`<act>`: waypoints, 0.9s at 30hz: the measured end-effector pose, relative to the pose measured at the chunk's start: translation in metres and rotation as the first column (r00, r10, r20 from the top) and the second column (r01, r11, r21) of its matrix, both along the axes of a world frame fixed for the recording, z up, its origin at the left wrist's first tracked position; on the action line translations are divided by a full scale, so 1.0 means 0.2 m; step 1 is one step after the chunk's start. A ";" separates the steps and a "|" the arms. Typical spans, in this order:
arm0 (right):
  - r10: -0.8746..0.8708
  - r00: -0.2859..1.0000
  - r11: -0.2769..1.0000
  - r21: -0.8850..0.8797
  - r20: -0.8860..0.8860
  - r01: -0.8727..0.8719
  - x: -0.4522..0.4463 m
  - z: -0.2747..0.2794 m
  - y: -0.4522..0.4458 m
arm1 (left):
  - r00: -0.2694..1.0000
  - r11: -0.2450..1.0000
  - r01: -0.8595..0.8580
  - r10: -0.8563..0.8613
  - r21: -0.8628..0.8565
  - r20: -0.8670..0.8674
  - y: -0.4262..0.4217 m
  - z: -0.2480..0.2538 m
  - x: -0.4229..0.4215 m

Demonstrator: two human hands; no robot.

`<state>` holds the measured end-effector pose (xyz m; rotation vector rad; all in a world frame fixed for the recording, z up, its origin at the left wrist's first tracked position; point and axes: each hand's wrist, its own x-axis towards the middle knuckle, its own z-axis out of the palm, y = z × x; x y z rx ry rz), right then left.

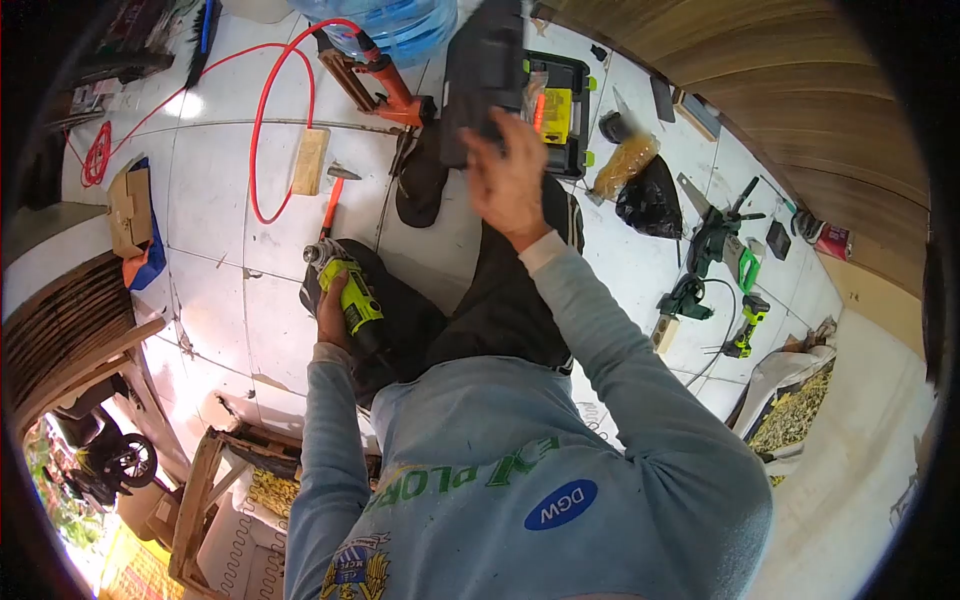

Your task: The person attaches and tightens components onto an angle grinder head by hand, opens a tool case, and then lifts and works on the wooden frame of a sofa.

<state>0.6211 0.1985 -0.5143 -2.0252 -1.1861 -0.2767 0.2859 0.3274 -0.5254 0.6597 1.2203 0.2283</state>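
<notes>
My left hand [332,310] is wrapped round a lime-green and black power tool with a metal head, which looks like an angle grinder [357,300]. It rests near my left knee, metal head away from me. My right hand [508,180] is raised over my right leg, its blurred fingers apart at the lower edge of the black case lid [483,75]. Whether they touch the lid is hard to tell. Behind the lid lies the open black tool case [574,140], with a yellow booklet [555,115] inside.
An orange nail gun [393,95] on a red hose [256,130], a wood block [310,162] and a hammer [334,200] lie ahead. On the right are a black bag [652,200], a green-black saw [710,238] and a lime-green drill [748,325].
</notes>
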 end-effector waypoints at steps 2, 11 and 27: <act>-0.187 0.982 0.982 -0.024 -0.004 0.187 0.05 -0.04 -0.13 | 1.000 1.000 -0.001 0.001 0.012 -0.014 0.00 0.02 0.00; -0.350 0.843 0.933 -0.230 -0.408 0.276 0.54 -0.58 -0.59 | 0.996 0.998 0.004 0.001 0.063 -0.087 0.01 -0.12 -0.03; -0.534 0.803 0.613 -0.775 -0.266 0.151 0.28 -0.69 -0.46 | 0.998 0.978 -0.015 0.026 0.210 -0.053 -0.02 -0.33 -0.11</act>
